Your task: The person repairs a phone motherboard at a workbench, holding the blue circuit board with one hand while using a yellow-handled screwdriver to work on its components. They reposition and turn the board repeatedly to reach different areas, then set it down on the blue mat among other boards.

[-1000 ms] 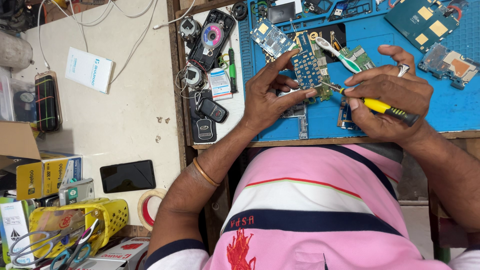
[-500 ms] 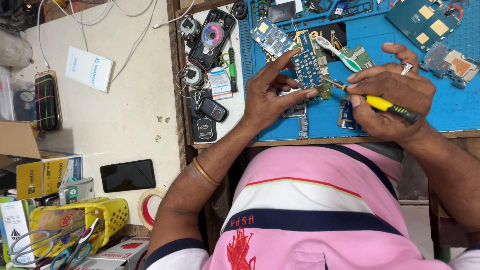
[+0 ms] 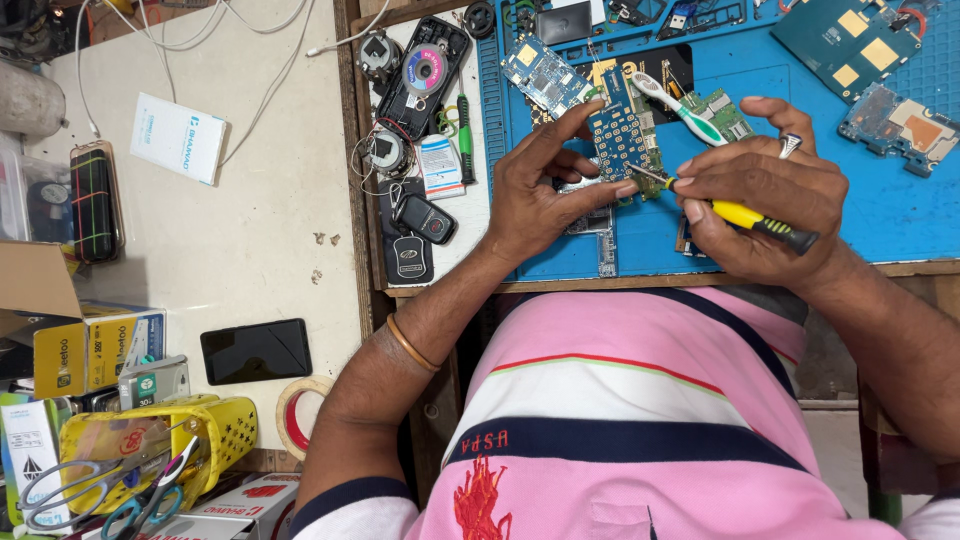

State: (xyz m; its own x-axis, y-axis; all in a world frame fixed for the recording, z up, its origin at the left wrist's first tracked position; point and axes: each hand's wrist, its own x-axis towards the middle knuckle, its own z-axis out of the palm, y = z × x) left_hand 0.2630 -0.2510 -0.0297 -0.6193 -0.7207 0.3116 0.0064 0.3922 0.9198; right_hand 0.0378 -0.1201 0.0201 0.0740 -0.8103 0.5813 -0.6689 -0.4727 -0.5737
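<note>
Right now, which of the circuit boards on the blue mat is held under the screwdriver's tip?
The small blue board pinned by the left hand; the right hand brings the yellow screwdriver to it. The other boards lie untouched.

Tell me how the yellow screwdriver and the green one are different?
The yellow screwdriver is held in the right hand, its tip on the small circuit board that the left hand steadies; the green screwdriver lies untouched on the bench. The yellow one sits nearly level over the blue mat; the green one points up and down beside that mat. The yellow handle has a black end; the green one does not show one. Both are slim tools.
</note>
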